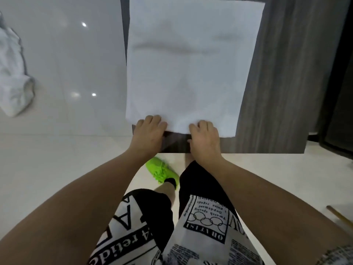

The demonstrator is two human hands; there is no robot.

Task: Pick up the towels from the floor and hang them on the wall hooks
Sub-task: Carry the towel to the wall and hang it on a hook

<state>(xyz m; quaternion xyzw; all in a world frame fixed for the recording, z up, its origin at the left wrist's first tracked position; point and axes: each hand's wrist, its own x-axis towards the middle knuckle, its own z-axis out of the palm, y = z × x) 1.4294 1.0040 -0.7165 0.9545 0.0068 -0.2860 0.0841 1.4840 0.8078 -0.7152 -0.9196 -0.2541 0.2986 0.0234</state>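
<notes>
A white towel (191,64) hangs flat against a grey wood-grain wall panel (277,83); its top runs out of the frame and no hook shows. My left hand (150,131) holds the towel's bottom edge near its left corner, fingers curled over the cloth. My right hand (204,136) holds the same edge further right in the same way. Both thumbs are hidden. A second white towel (13,77) hangs bunched against the glossy white wall at the far left, partly cut off by the frame.
The glossy white wall (76,64) meets pale floor tiles (47,159) below. My green shoe (162,170) stands close to the panel's base. A dark opening (342,92) lies at the right, and a wooden stick (340,217) pokes in at the lower right.
</notes>
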